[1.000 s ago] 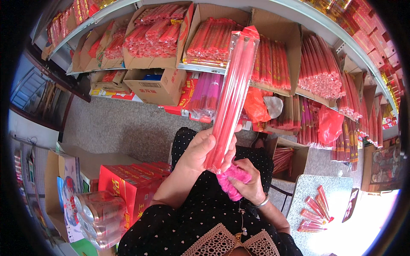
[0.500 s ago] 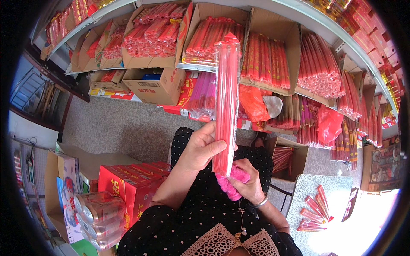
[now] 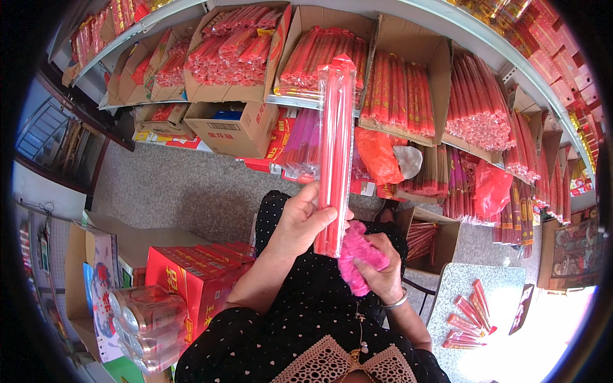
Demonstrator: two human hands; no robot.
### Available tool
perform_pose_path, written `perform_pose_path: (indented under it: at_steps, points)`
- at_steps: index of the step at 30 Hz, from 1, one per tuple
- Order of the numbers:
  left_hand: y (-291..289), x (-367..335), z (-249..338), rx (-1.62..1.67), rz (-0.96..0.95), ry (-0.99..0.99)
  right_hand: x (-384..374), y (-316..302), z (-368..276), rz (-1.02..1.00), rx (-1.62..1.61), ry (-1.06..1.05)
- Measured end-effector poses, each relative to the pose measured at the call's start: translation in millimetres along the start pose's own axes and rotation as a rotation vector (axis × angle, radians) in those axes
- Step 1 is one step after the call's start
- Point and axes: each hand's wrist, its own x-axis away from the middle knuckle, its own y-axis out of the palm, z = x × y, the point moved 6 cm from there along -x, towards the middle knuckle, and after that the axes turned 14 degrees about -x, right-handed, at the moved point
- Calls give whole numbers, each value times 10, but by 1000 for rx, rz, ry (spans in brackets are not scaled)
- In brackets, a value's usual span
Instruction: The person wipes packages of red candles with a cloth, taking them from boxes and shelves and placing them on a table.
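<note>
My left hand [image 3: 299, 225] is closed round the lower part of a long, clear-wrapped pack of red sticks [image 3: 336, 153], thumb across its front. The pack stands nearly upright before me, its twisted red wrapper end at the top. In my right hand [image 3: 385, 273] is bunched a fluffy bright pink cloth [image 3: 355, 255]. The cloth lies right beside the pack's lower end; whether they touch I cannot tell. The fingers behind the pack and the cloth are partly hidden.
Ahead, a shelf carries open cardboard boxes [image 3: 408, 38] of similar red packs. A carton [image 3: 231, 131] sits beneath it. To my left are a red box [image 3: 191, 274] and shrink-wrapped cans [image 3: 150, 325]. Several red packs [image 3: 469, 313] lie on a speckled table [image 3: 504, 274] at right.
The pink cloth has moved from under the pack's bottom end to its right side, uncovering that end. The pack has come down slightly, still in my left hand.
</note>
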Motion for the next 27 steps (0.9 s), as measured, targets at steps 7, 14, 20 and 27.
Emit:
perform_pose_path:
  at_steps: [7,14,20,27]
  points:
    - [-28,-17,-51,22,21,-10,-138,-172,-459,133,167,-225]
    - [16,17,-59,-101,-16,32,-224,276,-747,-204,359,-480]
    - [5,98,-184,47,-23,-71,-206,438,-598,-256,520,-425]
    - [111,205,-293,-169,-137,44,-441,184,-773,-61,545,-477]
